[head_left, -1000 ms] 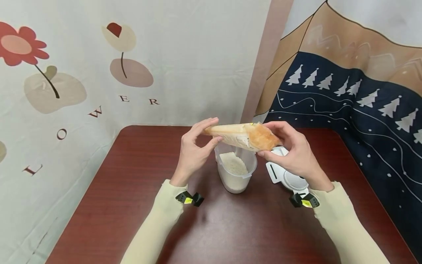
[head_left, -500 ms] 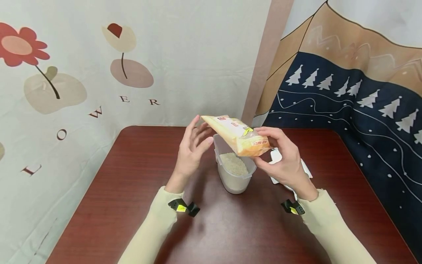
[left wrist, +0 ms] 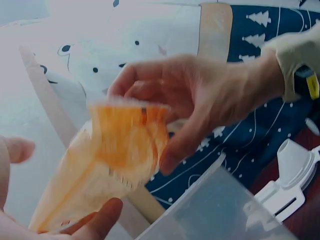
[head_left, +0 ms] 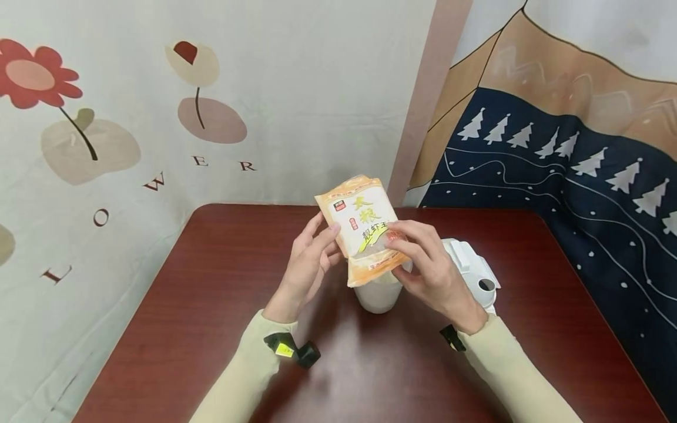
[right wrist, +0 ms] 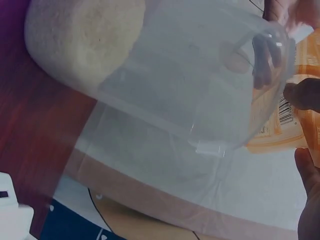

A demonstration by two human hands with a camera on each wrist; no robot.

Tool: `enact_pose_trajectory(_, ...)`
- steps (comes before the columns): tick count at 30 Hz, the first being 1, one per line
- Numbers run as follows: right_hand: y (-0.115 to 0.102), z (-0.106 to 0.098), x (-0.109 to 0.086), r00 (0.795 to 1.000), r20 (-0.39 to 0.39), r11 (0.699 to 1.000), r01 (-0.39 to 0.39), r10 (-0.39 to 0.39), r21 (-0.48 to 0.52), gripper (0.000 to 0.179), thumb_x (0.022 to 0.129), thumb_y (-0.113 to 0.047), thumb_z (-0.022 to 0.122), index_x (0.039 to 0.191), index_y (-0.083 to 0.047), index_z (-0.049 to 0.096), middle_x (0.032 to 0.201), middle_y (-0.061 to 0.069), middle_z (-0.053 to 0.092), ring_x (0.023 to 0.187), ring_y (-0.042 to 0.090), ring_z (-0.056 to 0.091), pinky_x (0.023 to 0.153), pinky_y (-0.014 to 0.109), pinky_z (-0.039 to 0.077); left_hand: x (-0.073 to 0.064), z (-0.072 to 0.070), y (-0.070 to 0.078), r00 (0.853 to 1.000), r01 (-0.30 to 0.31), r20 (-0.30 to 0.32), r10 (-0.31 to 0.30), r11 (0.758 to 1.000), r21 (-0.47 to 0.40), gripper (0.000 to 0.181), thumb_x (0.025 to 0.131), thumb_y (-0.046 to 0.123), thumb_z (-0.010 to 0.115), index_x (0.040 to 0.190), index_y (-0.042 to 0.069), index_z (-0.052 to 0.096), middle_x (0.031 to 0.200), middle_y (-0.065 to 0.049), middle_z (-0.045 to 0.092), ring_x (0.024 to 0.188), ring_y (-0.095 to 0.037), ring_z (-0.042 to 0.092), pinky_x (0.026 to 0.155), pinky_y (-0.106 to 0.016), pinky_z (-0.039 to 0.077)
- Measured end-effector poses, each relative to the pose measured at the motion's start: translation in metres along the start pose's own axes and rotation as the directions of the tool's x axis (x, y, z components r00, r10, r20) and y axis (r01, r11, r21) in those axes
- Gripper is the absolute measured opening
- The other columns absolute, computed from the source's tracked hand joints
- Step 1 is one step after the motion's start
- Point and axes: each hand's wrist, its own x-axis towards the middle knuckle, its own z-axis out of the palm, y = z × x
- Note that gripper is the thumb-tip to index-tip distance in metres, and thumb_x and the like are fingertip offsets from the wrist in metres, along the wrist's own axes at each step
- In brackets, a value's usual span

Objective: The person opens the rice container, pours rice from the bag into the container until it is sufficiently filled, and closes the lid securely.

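Note:
A rice bag (head_left: 362, 220), orange and white with printed characters, is held up over the clear plastic container (head_left: 378, 298), front face toward the head camera. My left hand (head_left: 302, 269) holds its left edge, thumb on the front and fingers behind. At the lower right corner, my right hand (head_left: 435, 271) grips it with fingers over the front. The bag's orange back (left wrist: 127, 142) appears blurred in the left wrist view. White rice (right wrist: 92, 37) fills the bottom of the container in the right wrist view; the bag hides its mouth in the head view.
A white lid (head_left: 468, 264) with a round opening lies on the dark red table (head_left: 238, 282) right of the container, partly behind my right hand. Printed cloths (head_left: 317, 117) hang behind the table and along its right side.
The bag has turned from lying flat, to tilted, to its printed front facing the head camera. My left hand came away from it and holds its left edge again; my right hand has moved left.

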Motion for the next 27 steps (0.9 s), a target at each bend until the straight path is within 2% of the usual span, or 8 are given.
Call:
enact_pose_trajectory(4,-0.003,0.004,-0.002,1.0,0.019,1.0,0.006,-0.005,-0.013,0.064,0.069,0.005,0.089,0.127,-0.005,0.064,0.139,0.018,0.059,0.126,0.034,0.053,0.112,0.021,0.046,-0.001,0.002,-0.001,0.998,0.038,-0.054,-0.035,0.998,0.051,0.077,0.098,0.012,0.066,0.162,0.016,0.022,0.133,-0.022,0.062,0.096,-0.015,0.072,0.077,-0.025,0.06)
enact_pose_trajectory(8,-0.002,0.008,-0.002,1.0,0.008,1.0,-0.005,0.004,0.028,0.059,0.072,0.004,0.085,0.127,-0.003,0.064,0.14,0.02,0.058,0.128,0.035,0.052,0.111,0.022,0.047,-0.002,0.002,-0.001,0.995,0.02,-0.097,-0.014,0.998,0.062,0.073,0.096,0.005,0.068,0.158,0.019,0.032,0.126,-0.02,0.066,0.091,-0.014,0.072,0.072,-0.023,0.059)
enact_pose_trajectory(11,-0.002,0.008,-0.003,0.998,0.009,0.994,-0.067,0.067,0.089,0.06,0.074,-0.001,0.084,0.13,-0.002,0.061,0.144,0.021,0.054,0.131,0.034,0.05,0.111,0.02,0.045,-0.002,-0.001,0.0,0.993,-0.022,-0.11,0.031,0.997,0.08,0.069,0.095,0.005,0.069,0.155,0.018,0.037,0.126,-0.019,0.067,0.092,-0.014,0.072,0.072,-0.022,0.059)
enact_pose_trajectory(14,-0.003,0.008,-0.007,0.985,0.01,0.97,-0.171,0.172,0.172,0.07,0.072,-0.008,0.088,0.135,-0.001,0.057,0.149,0.02,0.051,0.136,0.033,0.047,0.114,0.021,0.042,-0.001,-0.006,0.002,0.989,-0.082,-0.114,0.094,0.991,0.105,0.064,0.095,0.005,0.07,0.152,0.017,0.042,0.125,-0.019,0.068,0.094,-0.015,0.073,0.072,-0.022,0.059)
enact_pose_trajectory(17,-0.006,0.007,-0.011,0.955,0.026,0.926,-0.292,0.294,0.239,0.084,0.068,-0.012,0.091,0.141,-0.003,0.052,0.154,0.016,0.048,0.139,0.03,0.046,0.117,0.023,0.04,-0.001,-0.012,0.005,0.98,-0.149,-0.112,0.164,0.98,0.132,0.058,0.094,0.003,0.07,0.147,0.015,0.048,0.122,-0.017,0.069,0.096,-0.016,0.073,0.073,-0.024,0.061)
enact_pose_trajectory(19,-0.008,0.008,-0.015,0.927,0.05,0.885,-0.37,0.372,0.283,0.092,0.067,-0.013,0.093,0.147,-0.008,0.047,0.156,0.011,0.046,0.141,0.03,0.046,0.119,0.028,0.041,-0.001,-0.018,0.006,0.973,-0.186,-0.108,0.202,0.972,0.144,0.055,0.094,0.002,0.07,0.145,0.014,0.051,0.12,-0.013,0.071,0.096,-0.016,0.074,0.075,-0.025,0.062)
enact_pose_trajectory(24,-0.01,0.013,-0.025,0.834,0.144,0.761,-0.546,0.533,0.349,0.108,0.067,-0.013,0.096,0.156,-0.021,0.036,0.162,-0.003,0.039,0.145,0.028,0.044,0.121,0.035,0.04,0.0,-0.034,0.008,0.959,-0.241,-0.114,0.259,0.959,0.147,0.053,0.094,-0.001,0.068,0.144,0.01,0.053,0.115,-0.004,0.073,0.097,-0.015,0.074,0.079,-0.027,0.063)
enact_pose_trajectory(27,-0.009,0.016,-0.032,0.783,0.184,0.702,-0.617,0.595,0.356,0.113,0.067,-0.015,0.097,0.158,-0.023,0.031,0.163,-0.009,0.036,0.149,0.024,0.04,0.124,0.032,0.035,0.002,-0.044,0.008,0.951,-0.263,-0.128,0.281,0.954,0.143,0.052,0.094,-0.003,0.067,0.143,0.009,0.053,0.115,-0.002,0.074,0.1,-0.015,0.073,0.08,-0.027,0.063)
